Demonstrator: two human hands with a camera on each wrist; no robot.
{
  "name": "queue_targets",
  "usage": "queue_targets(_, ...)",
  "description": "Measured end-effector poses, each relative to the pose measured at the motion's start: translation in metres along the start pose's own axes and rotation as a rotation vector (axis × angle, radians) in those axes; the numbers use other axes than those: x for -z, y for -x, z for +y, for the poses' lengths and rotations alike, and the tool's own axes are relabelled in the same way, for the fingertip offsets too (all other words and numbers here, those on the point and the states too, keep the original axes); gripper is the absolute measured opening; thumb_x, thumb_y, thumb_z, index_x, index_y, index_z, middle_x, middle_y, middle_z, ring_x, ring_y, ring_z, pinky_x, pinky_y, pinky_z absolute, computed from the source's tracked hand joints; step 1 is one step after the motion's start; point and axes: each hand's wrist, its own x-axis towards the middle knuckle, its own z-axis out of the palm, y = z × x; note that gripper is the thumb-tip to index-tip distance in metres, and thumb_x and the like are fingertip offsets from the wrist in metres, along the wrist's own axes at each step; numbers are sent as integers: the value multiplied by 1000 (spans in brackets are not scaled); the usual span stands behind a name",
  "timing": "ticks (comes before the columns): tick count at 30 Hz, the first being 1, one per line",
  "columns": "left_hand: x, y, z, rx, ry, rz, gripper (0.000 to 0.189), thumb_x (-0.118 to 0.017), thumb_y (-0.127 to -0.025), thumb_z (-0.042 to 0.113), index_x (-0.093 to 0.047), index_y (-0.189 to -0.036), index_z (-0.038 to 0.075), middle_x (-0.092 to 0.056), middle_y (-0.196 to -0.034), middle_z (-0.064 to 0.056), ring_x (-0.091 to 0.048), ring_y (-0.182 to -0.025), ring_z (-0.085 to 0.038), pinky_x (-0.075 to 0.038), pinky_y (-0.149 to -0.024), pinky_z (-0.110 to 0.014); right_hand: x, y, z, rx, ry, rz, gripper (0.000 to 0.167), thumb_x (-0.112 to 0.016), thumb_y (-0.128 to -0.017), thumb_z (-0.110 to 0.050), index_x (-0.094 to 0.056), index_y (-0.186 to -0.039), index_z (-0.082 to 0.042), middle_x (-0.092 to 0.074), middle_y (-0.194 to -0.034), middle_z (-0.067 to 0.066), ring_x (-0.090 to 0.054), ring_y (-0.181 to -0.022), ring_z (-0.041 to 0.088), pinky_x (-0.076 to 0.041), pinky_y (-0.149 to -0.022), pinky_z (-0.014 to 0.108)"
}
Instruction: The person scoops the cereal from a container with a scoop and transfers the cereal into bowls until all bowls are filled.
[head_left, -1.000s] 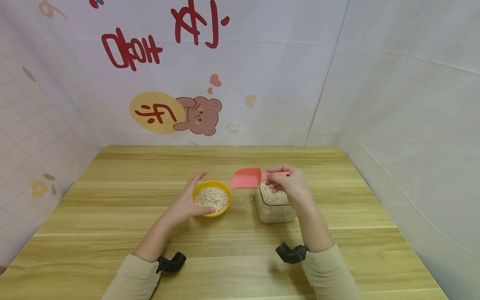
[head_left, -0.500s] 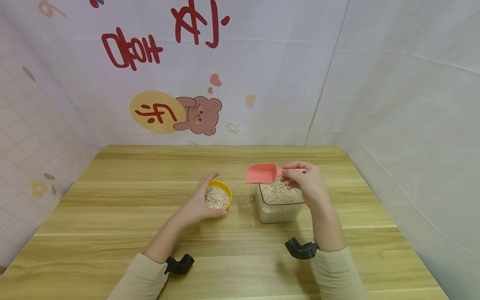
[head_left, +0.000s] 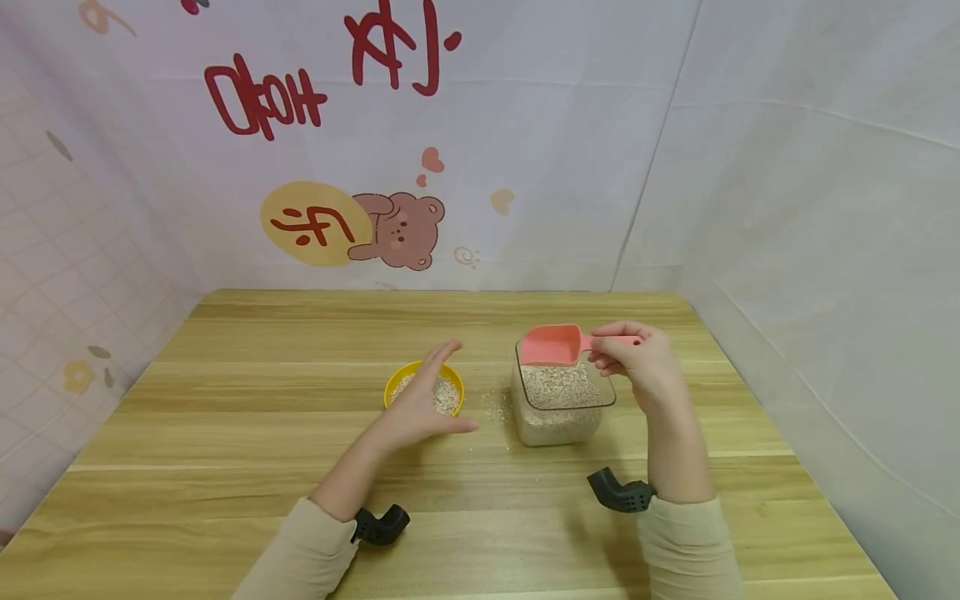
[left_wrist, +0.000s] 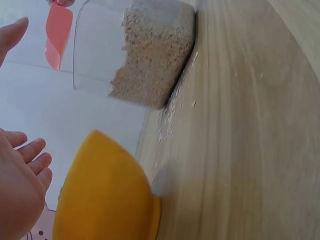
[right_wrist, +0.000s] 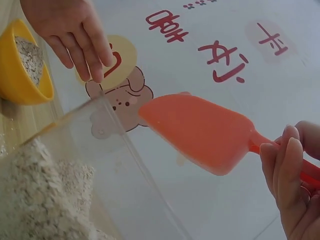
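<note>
My right hand (head_left: 643,363) pinches the handle of a pink scoop (head_left: 552,345) above the clear square container (head_left: 558,429). The scoop's bowl looks bare inside. Oat flakes (head_left: 557,387) partly fill the container, heaped against one side in the right wrist view. To the left, a yellow bowl (left_wrist: 102,192) of oat flakes stands on the table. My left hand (head_left: 414,410) hovers over it with thumb and fingers spread, holding nothing and hiding part of the bowl in the head view. Clear of the bowl's rim, its fingers reach toward the container.
Loose flakes (head_left: 495,408) lie scattered on the wooden table (head_left: 262,400) between bowl and container. A white printed cloth (head_left: 525,125) hangs behind the table, with further cloth at both sides. Each wrist wears a black camera mount (head_left: 621,492).
My left hand has left the bowl's side and moved right, across and above it. My right hand has carried the scoop right, from beside the container to over it.
</note>
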Motion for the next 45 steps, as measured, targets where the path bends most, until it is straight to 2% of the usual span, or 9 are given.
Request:
queue_targets(4, -7, -3, 4, 13, 9, -27, 111, -86, -66, 44, -18, -152, 31, -12, -158, 1, -16, -141, -23, -23, -107, -57, 6, -1, -1, -7, 20, 2, 8, -63, -88, 4, -66, -94, 6, -67, -65, 4, -61, -54, 9, -52, -51, 20)
queue_targets(9, -16, -8, 9, -3, 18, -50, 112, -86, -67, 43, -17, -153, 29, -12, -158, -1, -17, -141, -26, -23, -106, -58, 13, -3, -1, -25, 29, 6, 6, -63, -88, 4, -68, -90, 2, -67, -65, 4, -61, -54, 9, -52, -52, 20)
queue_targets(14, -25, -14, 14, 5, 31, -52, 112, -86, -65, 45, -18, -153, 30, -13, -157, 0, -20, -140, -26, -24, -105, -59, 19, -6, 1, -40, 54, 18, 5, -63, -88, 3, -68, -90, 0, -67, -65, 4, -61, -54, 8, -52, -52, 20)
queue_targets(18, -31, -19, 16, 18, 31, -46, 113, -87, -65, 40, -18, -153, 28, -12, -158, 2, -20, -140, -26, -24, -106, -57, 23, -7, 5, -56, 81, 21, 9, -62, -89, 3, -68, -89, -3, -67, -65, 3, -62, -55, 7, -52, -52, 19)
queue_targets(21, -35, -21, 17, 36, 28, -48, 113, -88, -66, 36, -17, -153, 28, -11, -158, 3, -19, -141, -24, -24, -107, -56, 24, -7, 7, -65, 113, 24, 7, -61, -90, 2, -65, -95, 2, -67, -65, 3, -62, -55, 7, -52, -53, 20)
queue_targets(25, -41, -22, 18, 38, 29, -65, 113, -87, -68, 37, -15, -154, 27, -9, -158, 1, -17, -141, -26, -24, -106, -57, 26, -8, 9, -80, 162, 24, 24, -61, -91, 0, -58, -109, 15, -67, -66, 2, -63, -57, 7, -53, -55, 21)
queue_targets(28, -45, -23, 18, 31, 34, -78, 113, -86, -69, 39, -13, -154, 26, -7, -159, 0, -15, -142, -27, -23, -106, -58, 26, -8, 12, -91, 188, 21, 31, -60, -91, 0, -54, -114, 20, -68, -69, 2, -63, -58, 7, -54, -56, 21)
queue_targets(45, -64, -41, 19, 42, 61, -66, 115, -84, -67, 47, -11, -154, 29, -8, -159, 2, -17, -141, -25, -25, -106, -57, 22, -15, 26, -113, 304, 24, 32, -63, -86, 1, -57, -112, 20, -67, -71, 7, -63, -58, 9, -54, -55, 24)
